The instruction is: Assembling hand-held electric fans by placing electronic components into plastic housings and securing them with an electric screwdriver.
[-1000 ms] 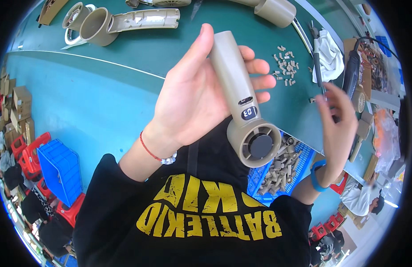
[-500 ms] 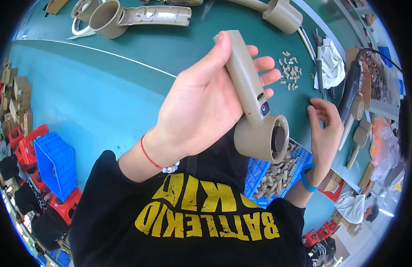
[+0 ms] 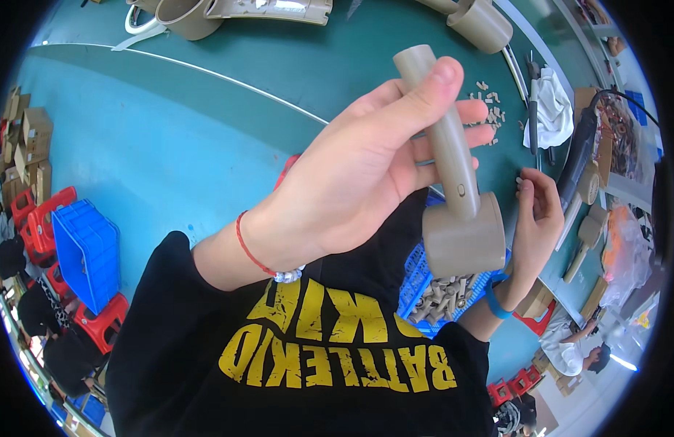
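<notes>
My left hand (image 3: 366,156) is closed around the handle of a beige hair dryer body (image 3: 464,237), held above the table with its wide barrel pointing down toward me. A small oval slot shows low on the handle. To the right, my right hand (image 3: 538,218) pinches a small pale plastic piece (image 3: 521,180) between thumb and fingertip. Beyond the dryer lies a scatter of similar small beige pieces (image 3: 495,116) on the green table mat (image 3: 293,69), partly hidden by my left fingers.
Further dryer barrels (image 3: 480,25) and an open handle shell (image 3: 271,9) lie at the far edge. A blue basket (image 3: 413,280) of beige parts stands near my body. At right are a white cloth (image 3: 549,109) and a dark tool with a cable (image 3: 576,149).
My left hand has moved right and turned the hair dryer, so its button side no longer shows. The right hand now has a small piece between its fingertips.
</notes>
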Action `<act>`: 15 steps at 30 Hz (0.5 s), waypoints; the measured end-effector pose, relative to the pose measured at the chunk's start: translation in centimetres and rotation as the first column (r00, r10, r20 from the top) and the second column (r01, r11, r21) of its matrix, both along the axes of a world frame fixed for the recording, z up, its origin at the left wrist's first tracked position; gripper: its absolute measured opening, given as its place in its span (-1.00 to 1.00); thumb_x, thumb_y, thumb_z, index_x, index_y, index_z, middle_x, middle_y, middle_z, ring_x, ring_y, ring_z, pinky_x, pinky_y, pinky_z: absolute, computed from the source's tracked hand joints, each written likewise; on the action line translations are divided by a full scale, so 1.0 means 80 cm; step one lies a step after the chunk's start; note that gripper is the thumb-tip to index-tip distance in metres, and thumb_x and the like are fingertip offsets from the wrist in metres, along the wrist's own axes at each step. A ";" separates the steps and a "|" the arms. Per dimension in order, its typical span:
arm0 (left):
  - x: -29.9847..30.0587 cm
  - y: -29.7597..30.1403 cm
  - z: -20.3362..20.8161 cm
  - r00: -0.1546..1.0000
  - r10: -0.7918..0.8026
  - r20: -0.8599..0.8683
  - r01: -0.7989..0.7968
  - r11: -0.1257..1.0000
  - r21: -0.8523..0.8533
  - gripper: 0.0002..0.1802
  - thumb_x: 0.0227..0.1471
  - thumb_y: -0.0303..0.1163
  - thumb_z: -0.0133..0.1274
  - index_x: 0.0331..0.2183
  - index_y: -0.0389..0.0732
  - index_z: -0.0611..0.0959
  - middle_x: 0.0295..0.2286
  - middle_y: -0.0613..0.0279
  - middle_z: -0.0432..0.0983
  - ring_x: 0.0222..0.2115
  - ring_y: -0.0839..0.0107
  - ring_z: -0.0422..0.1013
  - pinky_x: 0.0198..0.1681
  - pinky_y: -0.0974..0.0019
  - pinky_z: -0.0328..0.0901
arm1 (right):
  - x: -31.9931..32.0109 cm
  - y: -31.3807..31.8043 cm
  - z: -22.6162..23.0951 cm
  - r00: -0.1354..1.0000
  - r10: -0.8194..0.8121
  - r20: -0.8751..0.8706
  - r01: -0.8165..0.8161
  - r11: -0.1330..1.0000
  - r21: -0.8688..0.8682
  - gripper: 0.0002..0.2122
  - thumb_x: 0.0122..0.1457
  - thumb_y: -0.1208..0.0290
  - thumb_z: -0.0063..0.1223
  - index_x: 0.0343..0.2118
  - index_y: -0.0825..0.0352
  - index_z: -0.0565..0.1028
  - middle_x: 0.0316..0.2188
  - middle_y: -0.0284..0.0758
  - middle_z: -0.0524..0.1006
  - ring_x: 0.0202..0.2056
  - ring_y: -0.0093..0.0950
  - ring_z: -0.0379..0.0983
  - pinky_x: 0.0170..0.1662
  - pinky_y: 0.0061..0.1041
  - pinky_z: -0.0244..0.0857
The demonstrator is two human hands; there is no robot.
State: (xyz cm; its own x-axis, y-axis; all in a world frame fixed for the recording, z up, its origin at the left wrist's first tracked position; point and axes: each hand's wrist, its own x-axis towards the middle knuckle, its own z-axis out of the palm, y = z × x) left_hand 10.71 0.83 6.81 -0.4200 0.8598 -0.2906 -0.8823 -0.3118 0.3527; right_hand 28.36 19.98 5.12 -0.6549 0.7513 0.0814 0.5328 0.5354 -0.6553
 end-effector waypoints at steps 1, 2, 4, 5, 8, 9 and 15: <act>0.000 0.000 0.002 1.000 -0.012 0.005 0.012 1.000 -0.004 -0.45 0.10 -0.02 0.09 -0.08 -0.24 0.39 -0.18 0.16 0.40 -0.09 0.35 0.36 -0.09 0.23 0.35 | 0.000 0.000 0.000 1.000 0.003 0.003 -0.003 1.000 0.002 -0.84 0.26 0.48 -0.03 -0.17 0.42 0.49 -0.32 -0.41 0.51 -0.28 -0.67 0.41 -0.15 -0.67 0.27; 0.001 -0.001 0.003 1.000 -0.009 0.008 0.009 1.000 -0.001 -0.45 0.10 -0.02 0.09 -0.08 -0.24 0.39 -0.18 0.16 0.40 -0.09 0.35 0.36 -0.09 0.23 0.35 | -0.001 0.000 0.000 1.000 0.004 0.004 -0.004 1.000 0.000 -0.84 0.26 0.48 -0.03 -0.17 0.42 0.49 -0.32 -0.41 0.51 -0.29 -0.67 0.40 -0.16 -0.68 0.27; 0.001 -0.003 0.005 1.000 -0.027 -0.003 0.027 1.000 -0.010 -0.45 0.09 -0.01 0.10 -0.07 -0.23 0.39 -0.19 0.18 0.39 -0.11 0.36 0.36 -0.09 0.24 0.34 | -0.003 -0.001 0.000 1.000 0.006 0.008 -0.006 1.000 0.002 -0.84 0.26 0.48 -0.03 -0.18 0.42 0.49 -0.33 -0.41 0.51 -0.29 -0.67 0.40 -0.16 -0.68 0.26; 0.002 -0.003 0.005 1.000 -0.028 0.002 0.028 1.000 -0.004 -0.45 0.09 -0.01 0.10 -0.07 -0.23 0.39 -0.19 0.18 0.39 -0.11 0.36 0.36 -0.09 0.24 0.34 | -0.004 -0.002 0.000 1.000 0.000 0.012 0.000 1.000 0.010 -0.84 0.26 0.48 -0.03 -0.18 0.42 0.50 -0.33 -0.42 0.51 -0.30 -0.68 0.39 -0.17 -0.68 0.26; 0.003 -0.003 0.006 1.000 -0.024 -0.002 0.024 1.000 -0.015 -0.44 0.08 0.00 0.11 -0.07 -0.22 0.39 -0.19 0.19 0.40 -0.12 0.37 0.36 -0.09 0.24 0.34 | -0.004 -0.003 0.000 1.000 -0.008 0.019 0.008 1.000 0.020 -0.84 0.25 0.48 -0.02 -0.18 0.42 0.50 -0.33 -0.42 0.51 -0.31 -0.68 0.38 -0.18 -0.68 0.26; 0.003 -0.002 0.006 1.000 -0.028 -0.007 0.028 0.999 -0.020 -0.44 0.08 0.00 0.11 -0.07 -0.22 0.39 -0.20 0.20 0.40 -0.12 0.37 0.36 -0.09 0.24 0.34 | -0.003 -0.003 0.000 1.000 -0.011 0.016 0.011 1.000 0.015 -0.84 0.25 0.48 -0.02 -0.18 0.42 0.50 -0.33 -0.42 0.51 -0.31 -0.68 0.38 -0.18 -0.69 0.26; 0.005 -0.001 0.004 0.999 -0.043 -0.016 0.043 0.999 -0.014 -0.45 0.08 0.01 0.11 -0.08 -0.20 0.41 -0.22 0.24 0.40 -0.14 0.41 0.37 -0.08 0.27 0.34 | -0.003 -0.001 -0.002 1.000 0.001 -0.008 -0.001 0.999 0.046 -0.88 0.21 0.54 -0.01 -0.24 0.42 0.53 -0.34 -0.32 0.56 -0.30 -0.59 0.49 -0.18 -0.61 0.34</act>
